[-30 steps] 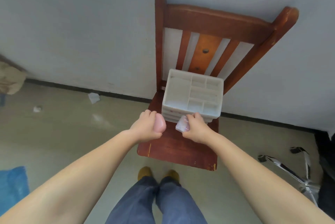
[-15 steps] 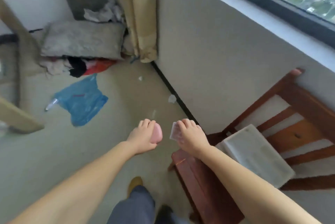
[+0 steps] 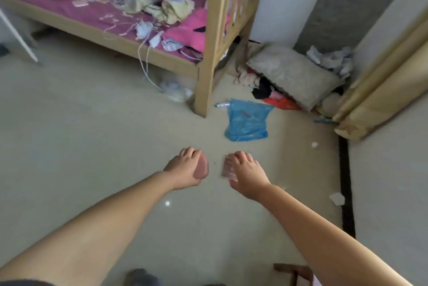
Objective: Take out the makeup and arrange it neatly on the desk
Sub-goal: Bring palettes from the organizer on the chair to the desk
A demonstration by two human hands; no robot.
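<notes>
Left hand (image 3: 185,170) clamped round pink compact (image 3: 202,169), right hand (image 3: 245,175) gripping clear case (image 3: 228,168); level, side by side, desk not in view.

1. Ahead of you stands a wooden bed frame (image 3: 209,38) with a purple mattress (image 3: 92,11) strewn with clothes and papers.
2. A blue plastic bag (image 3: 246,121) lies on the floor (image 3: 81,135) just beside the bedpost.
3. A grey cushion (image 3: 291,72) leans over a heap of clothes near the corner.
4. Beige curtains (image 3: 389,84) hang at your right.
</notes>
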